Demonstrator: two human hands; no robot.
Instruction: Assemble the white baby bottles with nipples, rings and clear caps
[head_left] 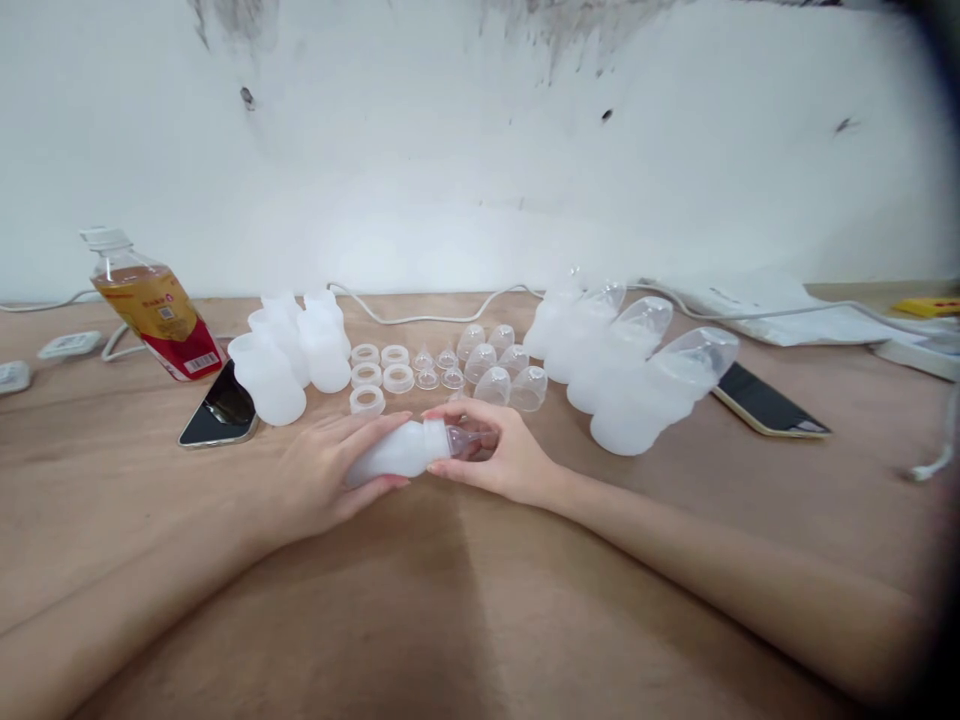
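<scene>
My left hand (322,465) wraps round the body of a white baby bottle (397,452), which lies on its side above the table. At its other end, my right hand (510,450) grips the white screw ring (435,443), and a clear nipple (469,441) sticks out of the ring towards my right palm. Just behind my hands stand several loose white rings (398,378), several clear nipples (426,372) and several clear domed caps (493,386). Open white bottle bodies (274,380) stand to the left; capped bottles (630,410) stand in a row to the right.
A drink bottle (161,310) and a phone (221,410) are at the left. Another phone (769,400), a white plastic bag (765,305) and a cable plug (930,468) lie to the right. A white cable (435,320) runs along the wall.
</scene>
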